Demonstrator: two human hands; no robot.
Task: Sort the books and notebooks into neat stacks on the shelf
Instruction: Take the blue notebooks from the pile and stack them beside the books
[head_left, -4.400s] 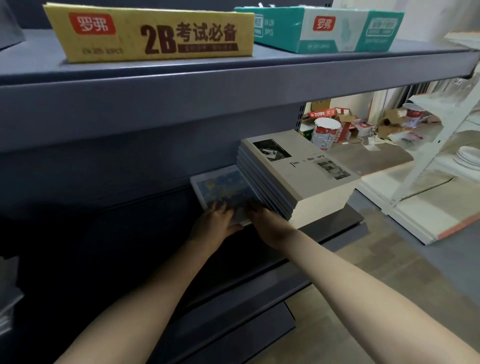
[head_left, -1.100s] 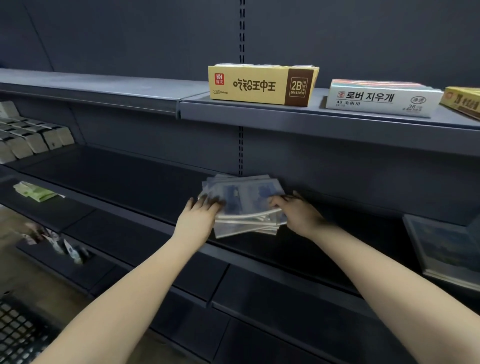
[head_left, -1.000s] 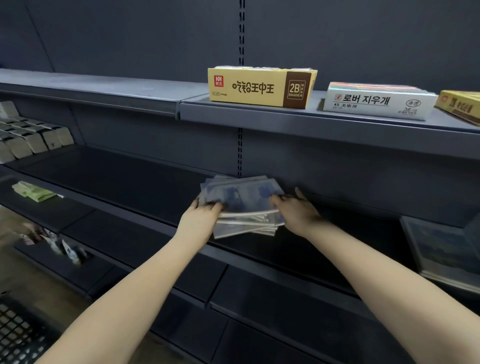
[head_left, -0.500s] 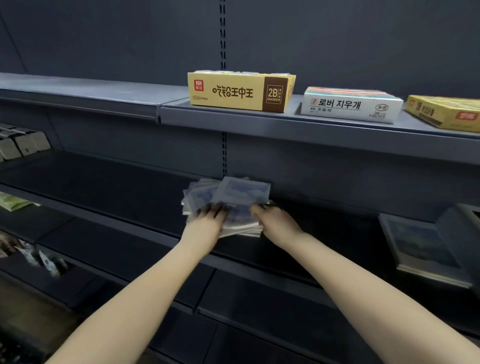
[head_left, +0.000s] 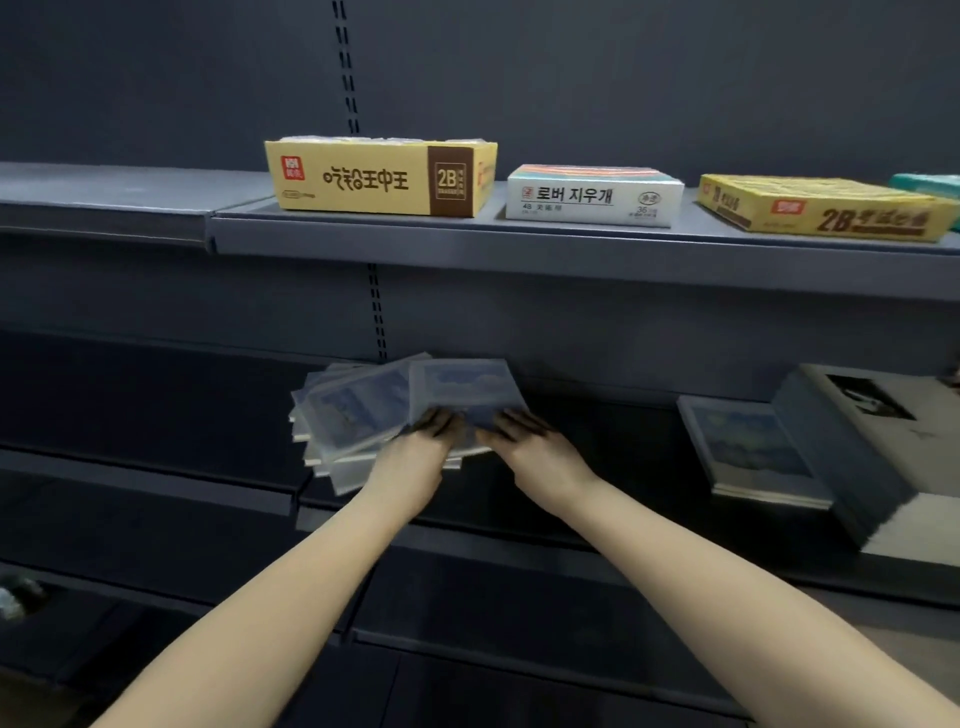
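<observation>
Blue-covered notebooks (head_left: 358, 415) lie flat in a splayed pile on the middle shelf (head_left: 156, 405). At right, a blue book (head_left: 753, 447) lies just beside a tall stack (head_left: 852, 457).

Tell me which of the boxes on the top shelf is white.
The white box with Korean lettering, between the brown-ended yellow box and the flatter yellow box.

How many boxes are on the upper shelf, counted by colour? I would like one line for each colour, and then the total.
Yellow boxes: 2
White box: 1
Teal box, cut off by the right edge of the picture: 1
Total: 4
</observation>
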